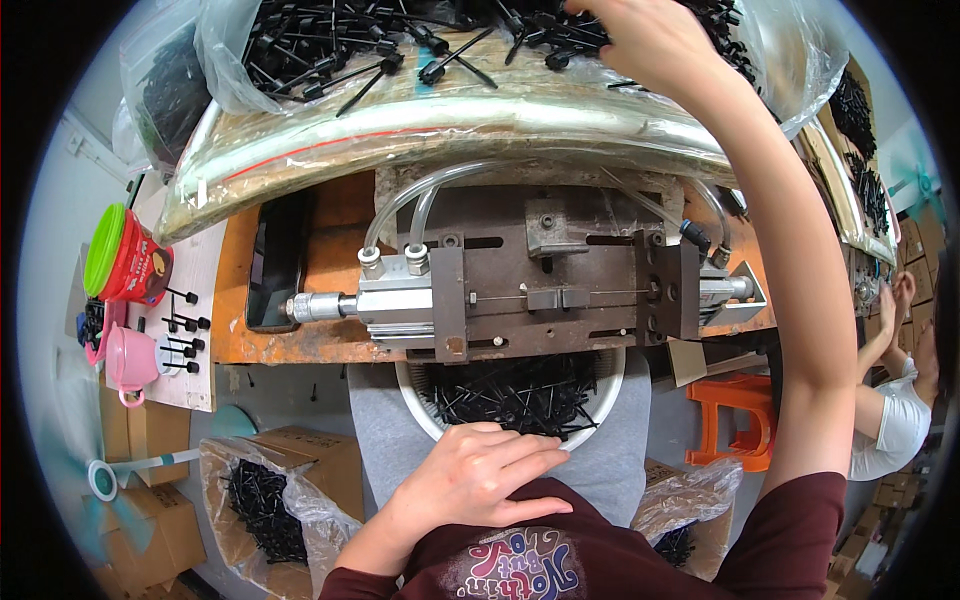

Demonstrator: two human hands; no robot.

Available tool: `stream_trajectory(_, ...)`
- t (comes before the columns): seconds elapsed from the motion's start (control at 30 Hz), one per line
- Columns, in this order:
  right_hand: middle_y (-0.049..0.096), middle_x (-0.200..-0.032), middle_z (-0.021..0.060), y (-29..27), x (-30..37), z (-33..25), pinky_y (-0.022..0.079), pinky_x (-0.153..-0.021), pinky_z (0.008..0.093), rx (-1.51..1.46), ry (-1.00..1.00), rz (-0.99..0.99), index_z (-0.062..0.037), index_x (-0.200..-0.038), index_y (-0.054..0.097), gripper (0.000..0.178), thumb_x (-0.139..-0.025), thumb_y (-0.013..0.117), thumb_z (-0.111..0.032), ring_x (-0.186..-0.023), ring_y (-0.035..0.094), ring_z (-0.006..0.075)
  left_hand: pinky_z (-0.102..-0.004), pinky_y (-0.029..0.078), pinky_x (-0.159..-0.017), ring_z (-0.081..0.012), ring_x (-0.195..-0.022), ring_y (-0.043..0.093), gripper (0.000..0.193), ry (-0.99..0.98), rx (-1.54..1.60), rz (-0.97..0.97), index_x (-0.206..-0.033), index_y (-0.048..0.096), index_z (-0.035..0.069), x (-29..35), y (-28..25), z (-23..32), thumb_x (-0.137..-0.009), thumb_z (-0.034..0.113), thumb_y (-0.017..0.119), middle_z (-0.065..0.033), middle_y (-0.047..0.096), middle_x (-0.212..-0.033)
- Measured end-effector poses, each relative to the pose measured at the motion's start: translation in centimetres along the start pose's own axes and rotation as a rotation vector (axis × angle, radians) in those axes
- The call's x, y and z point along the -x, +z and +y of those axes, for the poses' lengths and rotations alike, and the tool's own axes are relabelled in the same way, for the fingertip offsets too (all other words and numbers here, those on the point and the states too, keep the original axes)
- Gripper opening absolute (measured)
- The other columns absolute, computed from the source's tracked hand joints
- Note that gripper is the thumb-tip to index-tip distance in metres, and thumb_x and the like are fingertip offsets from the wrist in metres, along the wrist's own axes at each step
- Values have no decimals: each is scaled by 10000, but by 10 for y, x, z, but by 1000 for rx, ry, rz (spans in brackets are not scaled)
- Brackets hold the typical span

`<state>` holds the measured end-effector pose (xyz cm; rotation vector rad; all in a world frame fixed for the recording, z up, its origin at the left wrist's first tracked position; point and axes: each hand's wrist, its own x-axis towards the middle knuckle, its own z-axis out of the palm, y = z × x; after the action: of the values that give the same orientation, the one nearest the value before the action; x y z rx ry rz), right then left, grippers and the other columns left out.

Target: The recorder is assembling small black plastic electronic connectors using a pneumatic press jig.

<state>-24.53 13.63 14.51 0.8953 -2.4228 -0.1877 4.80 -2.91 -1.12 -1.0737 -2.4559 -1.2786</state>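
My right hand point(655, 38) reaches over the heap of black stemmed plastic parts point(330, 45) at the far side. Its visible fingers are apart among the parts; some run past the top edge of the picture. My left hand point(480, 474) lies palm down at the near rim of a white basket point(412, 400), fingers stretched out, holding nothing visible. Inside the basket are many black parts point(510, 395) of the same kind. Between my hands is a metal clamping fixture point(555, 270) with air cylinders at both ends and small dark blocks in its middle.
Clear air hoses point(425, 205) arch behind the fixture. A dark phone point(276, 260) lies left on the orange bench. Beyond stand a red tub point(140, 260) and pink cup point(130, 358). Plastic-lined boxes point(310, 460) and an orange stool point(735, 415) are below. Another person point(900, 410) sits at right.
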Motion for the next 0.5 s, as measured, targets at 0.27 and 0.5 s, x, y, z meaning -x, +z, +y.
stream_trajectory(0.27, 644, -990, 188, 19, -23, 4, 528, -853, 422, -51, -269, -197, 2, -929, 692, 216, -718, 689, -43, -968, 643, 361, -256, 527, -579, -168, -634, 683, 392, -26, 33, -13, -899, 734, 62, 10, 1, -3, -718, 390, 850, -52, 751, -915)
stream_trajectory(0.5, 629, -880, 193, -9, -5, 0, 513, -792, 423, -284, -354, -130, 47, -916, 667, 239, -705, 727, -48, -891, 632, 368, -246, 515, -562, -152, -623, 674, 377, -17, 43, -18, -891, 733, 68, 10, 3, -3, -719, 383, 850, -45, 751, -911)
